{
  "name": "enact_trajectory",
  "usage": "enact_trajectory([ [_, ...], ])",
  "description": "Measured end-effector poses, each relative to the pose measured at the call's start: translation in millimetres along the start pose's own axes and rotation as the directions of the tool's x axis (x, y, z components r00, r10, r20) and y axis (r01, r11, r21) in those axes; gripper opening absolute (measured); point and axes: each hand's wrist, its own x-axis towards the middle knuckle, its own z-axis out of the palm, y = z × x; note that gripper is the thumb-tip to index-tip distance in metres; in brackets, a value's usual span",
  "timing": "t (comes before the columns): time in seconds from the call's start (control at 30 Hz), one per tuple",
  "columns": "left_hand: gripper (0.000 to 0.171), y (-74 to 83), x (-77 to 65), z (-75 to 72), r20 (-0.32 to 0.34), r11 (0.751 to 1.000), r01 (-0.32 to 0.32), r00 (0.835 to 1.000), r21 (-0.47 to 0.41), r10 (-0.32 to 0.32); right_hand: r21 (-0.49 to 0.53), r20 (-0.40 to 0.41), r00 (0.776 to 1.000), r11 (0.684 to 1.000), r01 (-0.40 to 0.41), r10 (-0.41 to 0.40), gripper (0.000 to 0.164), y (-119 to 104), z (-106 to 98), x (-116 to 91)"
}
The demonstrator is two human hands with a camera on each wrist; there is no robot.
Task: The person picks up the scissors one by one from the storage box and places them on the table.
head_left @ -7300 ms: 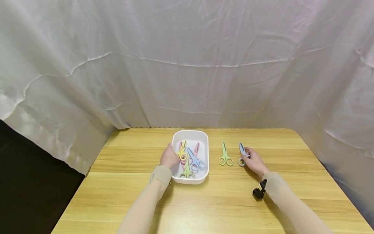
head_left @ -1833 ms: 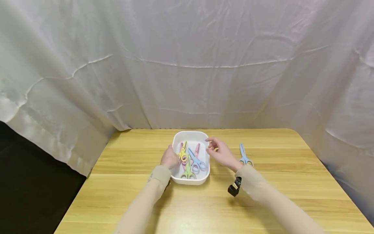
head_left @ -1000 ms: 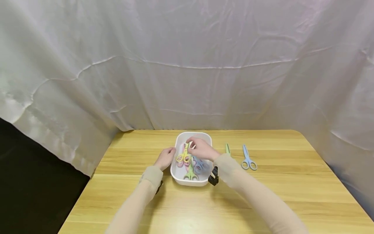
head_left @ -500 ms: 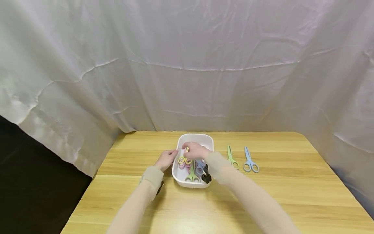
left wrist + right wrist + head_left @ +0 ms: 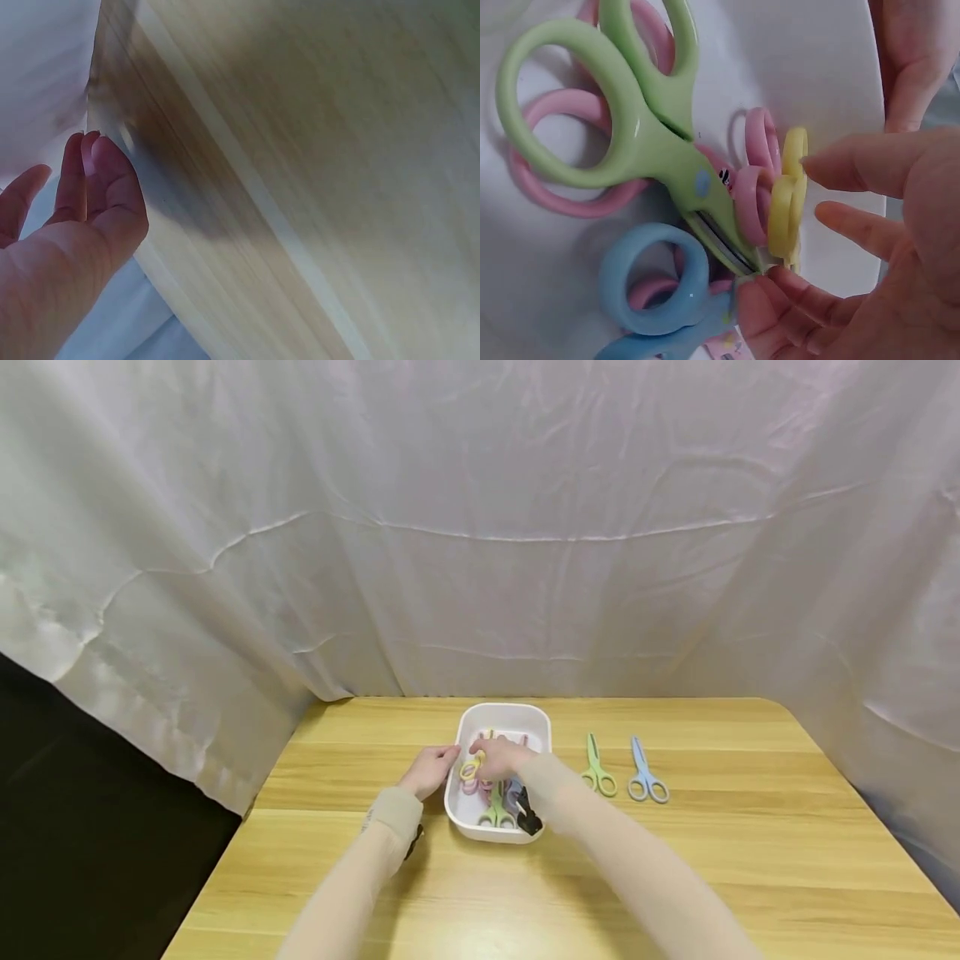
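Observation:
In the head view, a white tray (image 5: 453, 806) holds several scissors with blue, pink, green and yellow plastic handles. My left hand (image 5: 431, 770) is at its left rim; the left wrist view catches this hand (image 5: 82, 217) with its fingers bent upward. My right hand (image 5: 501, 758) reaches down inside the tray. Close up, its spread fingers (image 5: 862, 169) come around the yellow scissors (image 5: 782, 214), one fingertip right at a yellow loop. Pink scissors (image 5: 759, 142) lie beside them. Green scissors (image 5: 664, 154) and blue scissors (image 5: 654, 277) are nearer the wrist camera. The hand covers part of the yellow scissors.
On the wooden table (image 5: 720, 860), right of the tray, lie green scissors (image 5: 597, 774) and blue scissors (image 5: 645, 777), side by side with tips pointing away. A pale curtain (image 5: 525, 568) hangs behind the table's far edge.
Earlier my right hand was at the blue scissors on the table, then moved left into the tray. In the last half second it shifts slightly toward me over the yellow handles. The left hand stays at the rim.

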Motion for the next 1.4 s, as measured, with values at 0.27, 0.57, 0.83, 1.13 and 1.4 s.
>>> enact_trajectory([
  [0.27,0.044,1.0,-0.5,-0.3,-0.006,0.999,0.019,1.0,0.028,-0.019,-0.026,0.032,0.999,0.999,-0.019,0.02,0.067,4,1,5],
  [0.57,0.044,3.1,-2.3,-0.8,-0.007,0.998,0.005,1.0,0.066,-0.005,-0.077,0.06,0.994,0.994,-0.082,0.087,0.069,-2,0,4],
  [0.83,0.043,1.7,0.2,1.3,-0.007,0.999,0.01,1.0,0.051,-0.01,-0.102,0.059,0.994,0.991,-0.086,0.092,0.064,-1,3,7],
  [1.13,0.042,4.0,-0.4,-1.3,-0.022,0.995,-0.013,1.0,0.099,0.016,-0.084,0.067,0.996,0.995,-0.06,0.066,0.056,1,4,11],
  [1.4,0.041,4.4,-0.5,-0.8,-0.024,0.995,-0.004,1.0,0.099,0.006,-0.042,0.057,0.998,0.999,-0.028,0.03,0.048,3,3,12],
])
